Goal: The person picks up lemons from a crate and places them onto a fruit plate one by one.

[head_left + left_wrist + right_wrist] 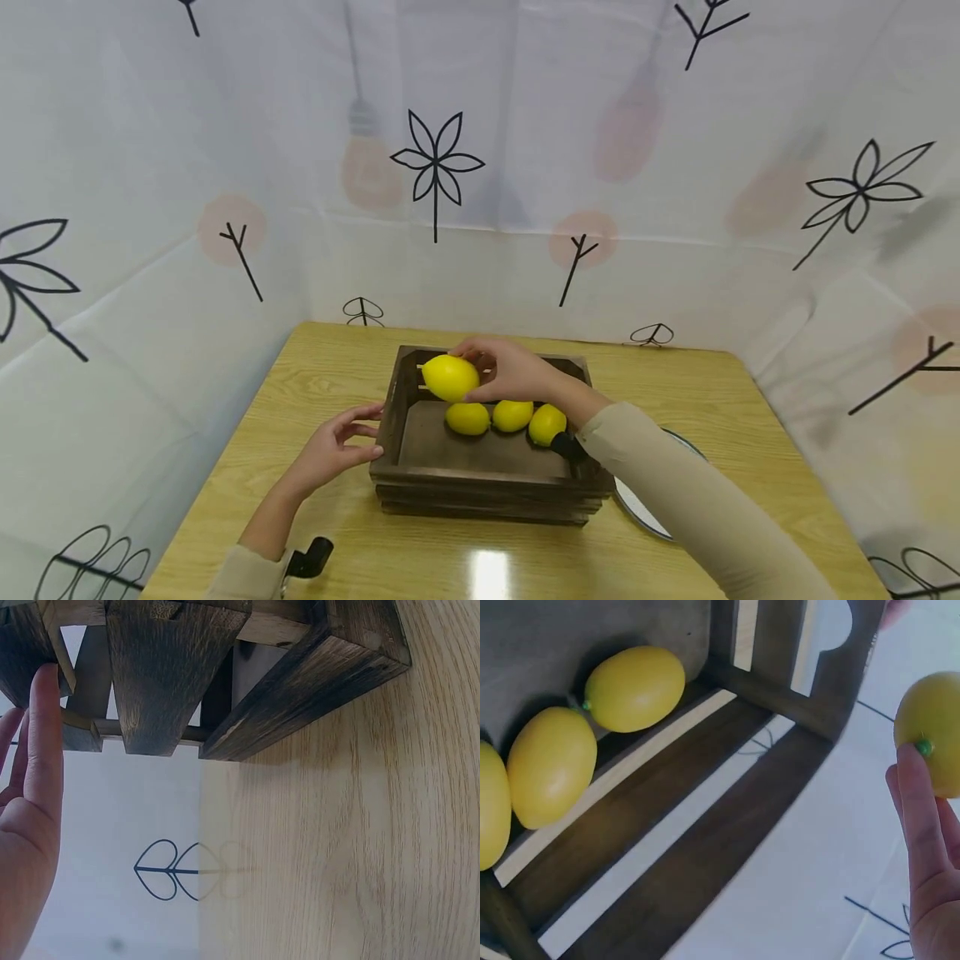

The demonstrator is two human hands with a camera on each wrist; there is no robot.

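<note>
My right hand (506, 371) holds a yellow lemon (450, 379) between fingers and thumb, over the far left part of a dark slatted wooden crate (480, 477). In the right wrist view, this lemon (934, 735) shows its green stem end beside the fingertips. Three more lemons lie in a row along the crate's far side: a left one (467, 419), a middle one (513, 415) and a right one (547, 425). My left hand (337, 450) touches the crate's left end with its fingertips. In the left wrist view, its fingers reach out straight against the slats (169, 675).
A white plate with a dark rim (645, 508) stands right of the crate, partly hidden by my right sleeve (675, 500). The wooden table (337, 358) meets a patterned cloth (480, 275) at the back and sides.
</note>
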